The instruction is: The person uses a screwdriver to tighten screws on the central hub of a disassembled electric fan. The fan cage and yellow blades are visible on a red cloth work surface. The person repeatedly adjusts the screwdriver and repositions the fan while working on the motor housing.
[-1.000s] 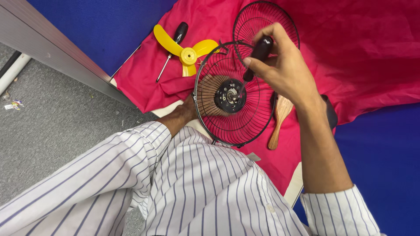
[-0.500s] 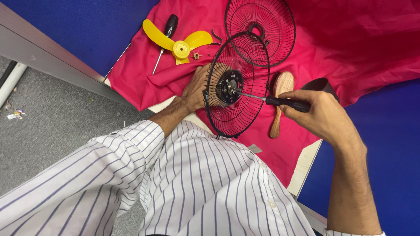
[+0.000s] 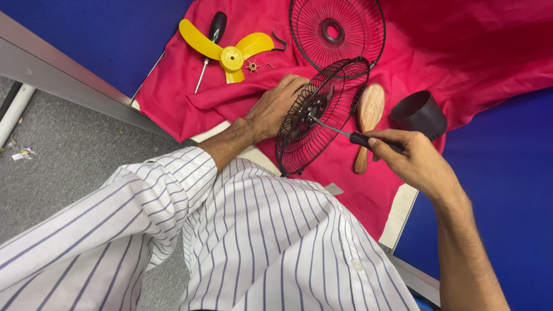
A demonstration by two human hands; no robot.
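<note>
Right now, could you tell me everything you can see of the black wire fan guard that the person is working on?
The black wire fan guard is a round, dished cage of thin radial wires joined by rings, metal by its look, with a dark hub at its centre. It stands tilted on edge over the red cloth. The left hand steadies it from behind, and the right hand holds a screwdriver whose tip reaches the hub. A second guard lies flat just beyond it.
</note>
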